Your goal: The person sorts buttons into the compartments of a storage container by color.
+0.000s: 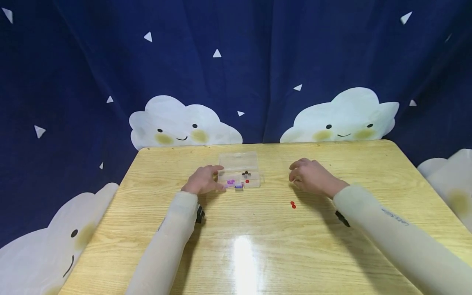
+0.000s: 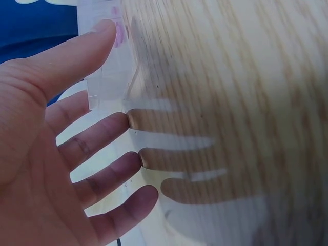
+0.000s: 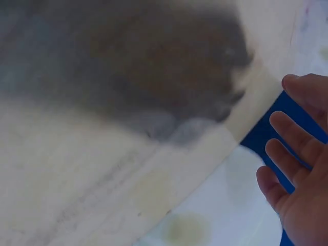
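A small clear plastic box stands on the table with its lid raised at the back. Inside lie small purple pieces, several dark round pieces and one red piece. My left hand holds the box's left end between thumb and index finger, its other fingers spread loosely. In the left wrist view the thumb overlaps the box wall. To the right of the box, my right hand hovers over the table, fingers loosely bent, holding nothing visible.
Two small red round pieces lie on the wooden table in front of the right hand. A small blue-and-white piece is at the box's front. Behind the table hangs a dark blue curtain with cloud shapes.
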`<state>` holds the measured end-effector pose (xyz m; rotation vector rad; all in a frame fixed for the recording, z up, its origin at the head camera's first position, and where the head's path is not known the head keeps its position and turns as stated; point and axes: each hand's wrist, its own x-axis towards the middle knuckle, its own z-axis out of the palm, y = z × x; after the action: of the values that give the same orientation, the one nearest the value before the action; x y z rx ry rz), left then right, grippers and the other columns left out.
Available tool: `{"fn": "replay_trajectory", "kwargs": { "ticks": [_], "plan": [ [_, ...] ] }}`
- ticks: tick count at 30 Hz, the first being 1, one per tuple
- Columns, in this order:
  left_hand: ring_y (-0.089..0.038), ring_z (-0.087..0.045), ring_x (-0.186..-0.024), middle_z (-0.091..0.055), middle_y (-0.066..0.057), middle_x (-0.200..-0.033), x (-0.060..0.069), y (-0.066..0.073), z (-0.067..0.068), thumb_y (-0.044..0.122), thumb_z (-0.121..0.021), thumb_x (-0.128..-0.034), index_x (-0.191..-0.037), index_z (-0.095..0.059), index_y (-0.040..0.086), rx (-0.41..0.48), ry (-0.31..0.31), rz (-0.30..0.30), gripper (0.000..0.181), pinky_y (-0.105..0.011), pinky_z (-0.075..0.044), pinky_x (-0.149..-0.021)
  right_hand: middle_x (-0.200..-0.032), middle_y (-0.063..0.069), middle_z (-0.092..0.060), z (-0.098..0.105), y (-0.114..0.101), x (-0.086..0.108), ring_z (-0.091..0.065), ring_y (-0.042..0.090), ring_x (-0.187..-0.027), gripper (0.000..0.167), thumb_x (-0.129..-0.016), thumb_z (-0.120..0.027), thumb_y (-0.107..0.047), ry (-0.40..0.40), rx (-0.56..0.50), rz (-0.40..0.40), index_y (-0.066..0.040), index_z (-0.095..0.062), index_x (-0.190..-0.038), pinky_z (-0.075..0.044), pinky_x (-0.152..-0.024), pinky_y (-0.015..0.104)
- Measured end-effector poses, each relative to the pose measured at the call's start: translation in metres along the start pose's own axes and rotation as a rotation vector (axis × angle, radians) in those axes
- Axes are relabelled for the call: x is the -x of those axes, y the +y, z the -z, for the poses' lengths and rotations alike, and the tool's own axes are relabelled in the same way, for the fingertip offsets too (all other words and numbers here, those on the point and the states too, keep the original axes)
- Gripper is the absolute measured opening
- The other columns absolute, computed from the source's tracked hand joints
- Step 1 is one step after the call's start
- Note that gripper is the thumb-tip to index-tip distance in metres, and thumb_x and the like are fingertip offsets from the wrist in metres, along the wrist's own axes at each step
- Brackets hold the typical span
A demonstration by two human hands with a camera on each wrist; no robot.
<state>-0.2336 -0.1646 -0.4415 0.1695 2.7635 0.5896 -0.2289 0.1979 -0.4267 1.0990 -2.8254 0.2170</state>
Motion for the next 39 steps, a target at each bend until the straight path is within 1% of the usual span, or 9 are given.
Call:
{"fn": "replay_trajectory", "kwargs": {
  "ticks": [2, 5, 11, 15, 19, 24, 28, 35, 39],
  "plan": [
    [-0.037, -0.046, -0.139, -0.054, -0.008, -0.147, 0.0, 0.0, 0.001, 0.041, -0.081, -0.0802, -0.152, -0.04, 0.028, 0.008, 0.001, 0.002, 0.084, -0.059, -0.041, -0.112, -0.115, 0.015, -0.071, -0.005, -0.005, 0.007, -0.063, 0.038, -0.11, 0.01, -0.083, -0.076, -0.008, 0.016, -0.005, 0.06, -0.017, -0.077, -0.086, -0.054, -0.077, 0.062],
    [-0.037, -0.046, -0.14, -0.053, -0.009, -0.148, 0.001, 0.001, 0.002, 0.04, -0.081, -0.0796, -0.152, -0.04, 0.028, 0.023, -0.005, 0.007, 0.084, -0.06, -0.039, -0.112, -0.114, 0.013, -0.071, -0.011, -0.012, 0.015, -0.064, 0.035, -0.108, 0.013, -0.081, -0.079, -0.008, 0.023, -0.014, 0.12, -0.02, -0.076, -0.085, -0.055, -0.074, 0.056],
    [-0.037, -0.046, -0.139, -0.054, -0.009, -0.147, 0.001, 0.0, 0.002, 0.04, -0.081, -0.0803, -0.152, -0.04, 0.028, 0.019, 0.0, 0.002, 0.083, -0.059, -0.04, -0.112, -0.116, 0.011, -0.071, -0.015, -0.019, 0.022, -0.063, 0.031, -0.109, 0.011, -0.08, -0.081, -0.014, 0.026, -0.028, 0.123, -0.023, -0.076, -0.085, -0.054, -0.078, 0.054],
    [-0.037, -0.046, -0.139, -0.055, -0.009, -0.146, 0.001, -0.002, 0.0, 0.041, -0.08, -0.0804, -0.151, -0.041, 0.028, 0.009, 0.014, -0.009, 0.082, -0.059, -0.041, -0.111, -0.117, 0.011, -0.071, -0.018, -0.02, 0.026, -0.063, 0.032, -0.109, 0.014, -0.08, -0.08, -0.011, 0.023, -0.047, 0.13, -0.023, -0.076, -0.084, -0.054, -0.08, 0.055],
    [-0.037, -0.045, -0.14, -0.056, -0.008, -0.146, 0.0, -0.003, 0.0, 0.041, -0.081, -0.0797, -0.151, -0.042, 0.029, 0.017, 0.013, 0.0, 0.082, -0.059, -0.04, -0.112, -0.117, 0.01, -0.07, -0.022, -0.02, 0.029, -0.062, 0.032, -0.11, 0.019, -0.08, -0.078, -0.008, 0.015, -0.054, 0.141, -0.026, -0.073, -0.082, -0.053, -0.076, 0.053],
    [-0.036, -0.044, -0.14, -0.055, -0.008, -0.146, 0.001, -0.002, -0.001, 0.041, -0.081, -0.0798, -0.151, -0.041, 0.029, 0.016, 0.011, 0.011, 0.083, -0.059, -0.039, -0.113, -0.117, 0.01, -0.07, -0.027, -0.018, 0.031, -0.063, 0.032, -0.11, 0.02, -0.08, -0.077, -0.007, 0.014, -0.056, 0.153, -0.027, -0.072, -0.081, -0.054, -0.078, 0.053],
    [-0.036, -0.044, -0.14, -0.055, -0.007, -0.146, 0.001, -0.001, 0.0, 0.041, -0.081, -0.0799, -0.151, -0.041, 0.029, 0.006, 0.01, 0.015, 0.083, -0.059, -0.039, -0.113, -0.118, 0.01, -0.069, -0.029, -0.016, 0.032, -0.063, 0.032, -0.111, 0.021, -0.082, -0.076, -0.007, 0.01, -0.06, 0.147, -0.028, -0.072, -0.081, -0.054, -0.08, 0.053],
    [-0.036, -0.045, -0.139, -0.055, -0.008, -0.146, 0.001, 0.0, -0.001, 0.042, -0.081, -0.0794, -0.151, -0.041, 0.029, 0.01, 0.011, 0.017, 0.083, -0.058, -0.04, -0.112, -0.116, 0.009, -0.07, -0.031, -0.015, 0.031, -0.064, 0.029, -0.108, 0.021, -0.079, -0.079, -0.006, 0.047, -0.061, 0.198, -0.026, -0.073, -0.082, -0.055, -0.079, 0.05],
    [-0.036, -0.046, -0.138, -0.055, -0.008, -0.146, 0.001, -0.001, 0.0, 0.041, -0.081, -0.079, -0.151, -0.042, 0.029, 0.021, 0.013, 0.013, 0.083, -0.058, -0.041, -0.111, -0.116, 0.009, -0.071, -0.031, -0.014, 0.03, -0.064, 0.029, -0.109, 0.022, -0.078, -0.08, -0.005, 0.049, -0.065, 0.201, -0.026, -0.075, -0.082, -0.055, -0.08, 0.05]
  ]
}}
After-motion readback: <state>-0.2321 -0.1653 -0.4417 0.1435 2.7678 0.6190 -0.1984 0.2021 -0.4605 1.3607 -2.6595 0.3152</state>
